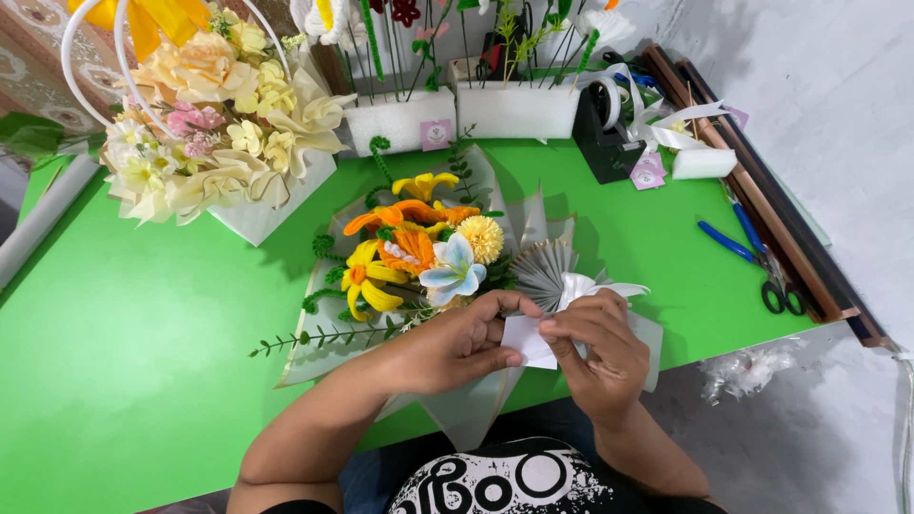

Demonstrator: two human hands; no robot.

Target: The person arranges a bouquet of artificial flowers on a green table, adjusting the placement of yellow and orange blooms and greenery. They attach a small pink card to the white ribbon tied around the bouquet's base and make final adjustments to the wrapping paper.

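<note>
From the head camera, both hands meet at the near edge of the green counter [143, 314], just in front of a wrapped bouquet [419, 257] of yellow, orange and white flowers that lies flat there. The left hand [457, 345] and the right hand [595, 347] hold together a small white card [526, 341]; the grip of each hand is closed on it, the fingers pinching it from both sides. Just behind the card sits a white ribbon bow [595, 286], touching the pale pleated wrapping of the bouquet.

To do this step well, I judge that the card should stay pinched firmly but lightly, so the paper does not bend. The fingertips should work near its edge, close to the bow, without pressing down on the soft petals beside them.

At the far left corner stands a basket arrangement [214, 124] of cream flowers. Near the far edge is a black tape dispenser [605, 128], and blue-handled scissors [752, 252] lie by the right edge, well apart from the hands.
</note>
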